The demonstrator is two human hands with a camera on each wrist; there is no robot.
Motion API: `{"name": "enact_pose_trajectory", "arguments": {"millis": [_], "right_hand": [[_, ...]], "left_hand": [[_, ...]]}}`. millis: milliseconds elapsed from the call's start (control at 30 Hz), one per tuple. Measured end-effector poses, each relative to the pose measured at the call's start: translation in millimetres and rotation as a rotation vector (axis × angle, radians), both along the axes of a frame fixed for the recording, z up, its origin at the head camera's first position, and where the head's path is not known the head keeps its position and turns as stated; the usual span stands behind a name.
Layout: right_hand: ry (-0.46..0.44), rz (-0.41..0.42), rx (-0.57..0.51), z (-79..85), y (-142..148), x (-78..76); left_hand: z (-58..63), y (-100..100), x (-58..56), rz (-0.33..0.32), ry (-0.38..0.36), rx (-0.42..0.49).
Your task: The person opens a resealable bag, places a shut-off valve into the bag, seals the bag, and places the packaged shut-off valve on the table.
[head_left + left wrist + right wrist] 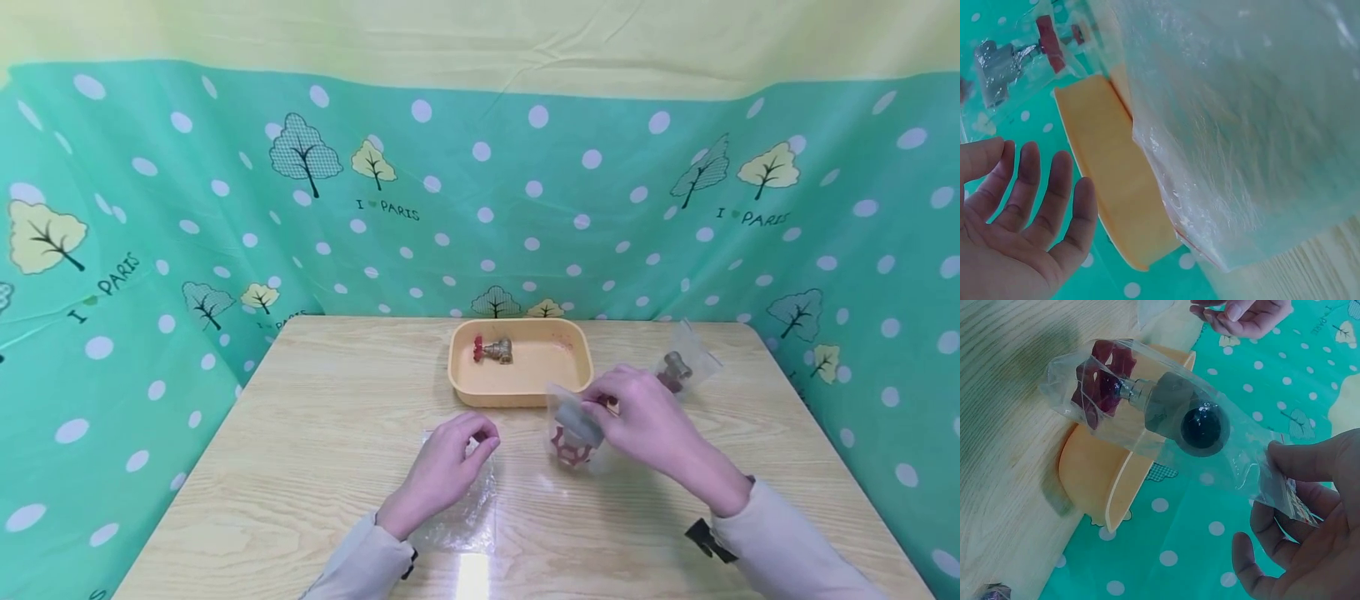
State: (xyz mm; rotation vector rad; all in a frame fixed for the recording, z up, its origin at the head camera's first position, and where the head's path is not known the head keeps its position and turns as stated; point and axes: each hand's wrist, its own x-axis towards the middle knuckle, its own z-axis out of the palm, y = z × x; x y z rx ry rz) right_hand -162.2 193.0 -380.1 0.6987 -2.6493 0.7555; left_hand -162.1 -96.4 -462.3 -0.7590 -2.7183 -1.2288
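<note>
My right hand (648, 421) pinches the top edge of a clear plastic bag (1244, 465) between thumb and fingers. Inside the hanging bag is a grey metal valve (1169, 403) with a dark red handwheel (570, 448), which points downward in the head view. My left hand (450, 462) hovers to the left of it, fingers loosely bent and holding nothing. Under that hand a second clear bag (468, 521) lies flat on the table; it fills much of the left wrist view.
A yellow-orange tray (517, 400) stands at the back middle, holding an unbagged valve with a red handwheel (495, 350). Another bagged valve (675, 367) lies at the back right of the wooden table (300, 467). A green dotted curtain (420, 267) surrounds the back and sides.
</note>
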Motion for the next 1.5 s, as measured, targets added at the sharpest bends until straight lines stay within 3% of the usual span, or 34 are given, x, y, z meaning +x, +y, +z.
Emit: {"name": "enact_pose_trajectory", "arguments": {"millis": [667,933,1500], "right_hand": [[-0.054,-0.124,-0.038,0.1,20,-3.8],[-0.145,-0.205,-0.055,5.4,30,-4.7],[-0.231,-0.341,-0.065,8.4,55,-15.7]], "left_hand": [[-4.7,3,1.2,-0.01,0.029,0.017],[-4.9,3,3.9,-0.013,0.005,0.027],[-3.1,3,1.8,-0.013,0.001,0.008]]}}
